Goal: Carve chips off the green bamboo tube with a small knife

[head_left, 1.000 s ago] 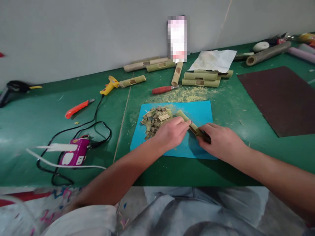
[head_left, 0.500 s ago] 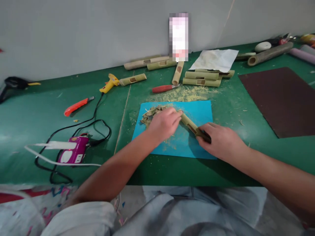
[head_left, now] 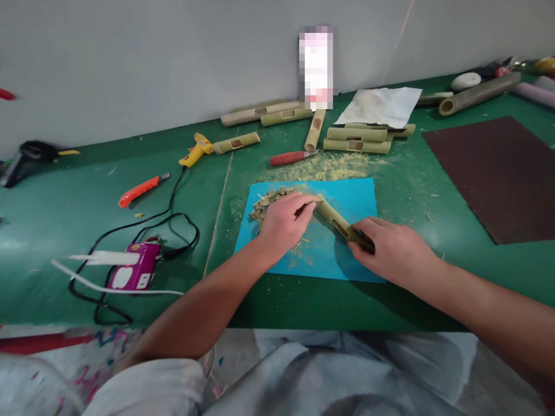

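A short green bamboo tube [head_left: 333, 216] with a small cut window lies slanted on the blue mat [head_left: 355, 199]. My right hand [head_left: 390, 248] is closed round its near end. My left hand [head_left: 284, 218] rests on the mat at the tube's far end, fingers curled and pressed together over a heap of bamboo chips [head_left: 266, 199], most of which it covers. Whether the fingers hold anything is hidden.
On the green table lie a red-handled knife [head_left: 290, 157], an orange cutter [head_left: 139, 189], a yellow glue gun [head_left: 195, 149] with black cord, a purple power strip [head_left: 132, 274], several cut bamboo tubes [head_left: 355, 138], white paper [head_left: 377, 107] and a dark brown sheet [head_left: 494, 167]. Sawdust is scattered behind the mat.
My left hand has slid from the middle of the tube up and left over the chip heap, pushing the chips toward the mat's far left corner. My right hand has stayed on the tube.
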`<move>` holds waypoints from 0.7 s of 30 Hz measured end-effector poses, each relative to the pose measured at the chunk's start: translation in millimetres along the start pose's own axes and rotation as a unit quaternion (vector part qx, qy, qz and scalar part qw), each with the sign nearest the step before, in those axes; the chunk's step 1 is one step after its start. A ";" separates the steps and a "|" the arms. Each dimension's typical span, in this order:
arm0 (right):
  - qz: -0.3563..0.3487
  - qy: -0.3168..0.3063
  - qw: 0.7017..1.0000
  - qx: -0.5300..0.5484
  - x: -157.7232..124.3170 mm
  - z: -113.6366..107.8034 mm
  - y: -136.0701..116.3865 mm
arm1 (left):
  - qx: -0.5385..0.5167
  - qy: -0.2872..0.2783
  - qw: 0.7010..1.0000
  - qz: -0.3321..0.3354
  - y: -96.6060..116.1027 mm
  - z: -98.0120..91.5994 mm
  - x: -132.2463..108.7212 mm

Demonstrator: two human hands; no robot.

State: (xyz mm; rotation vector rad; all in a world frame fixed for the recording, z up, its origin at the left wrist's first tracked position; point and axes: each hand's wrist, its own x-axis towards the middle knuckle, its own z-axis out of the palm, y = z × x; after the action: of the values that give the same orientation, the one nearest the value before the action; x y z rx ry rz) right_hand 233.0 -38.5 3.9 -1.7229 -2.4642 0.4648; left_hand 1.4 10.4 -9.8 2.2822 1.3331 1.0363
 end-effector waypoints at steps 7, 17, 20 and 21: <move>-0.002 -0.001 1.000 0.000 0.2 -0.6 -1.6 | -0.129 -0.048 0.981 -0.133 2.6 1.5 -2.8; -0.006 0.012 1.000 0.004 0.3 3.1 0.1 | 0.006 0.044 0.999 0.019 7.9 -0.1 1.3; -0.006 0.010 1.000 0.006 -0.1 2.9 -0.3 | -0.033 0.025 0.999 0.022 6.1 2.7 1.3; -0.005 0.007 1.000 0.007 -0.2 2.7 -0.4 | -0.049 0.019 0.999 0.012 4.9 3.7 1.0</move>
State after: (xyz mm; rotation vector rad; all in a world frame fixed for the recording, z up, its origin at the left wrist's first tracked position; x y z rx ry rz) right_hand 232.1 -39.3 1.5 -1.7018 -2.4529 0.4644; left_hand 7.5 9.0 -9.1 2.2229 1.2441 1.1310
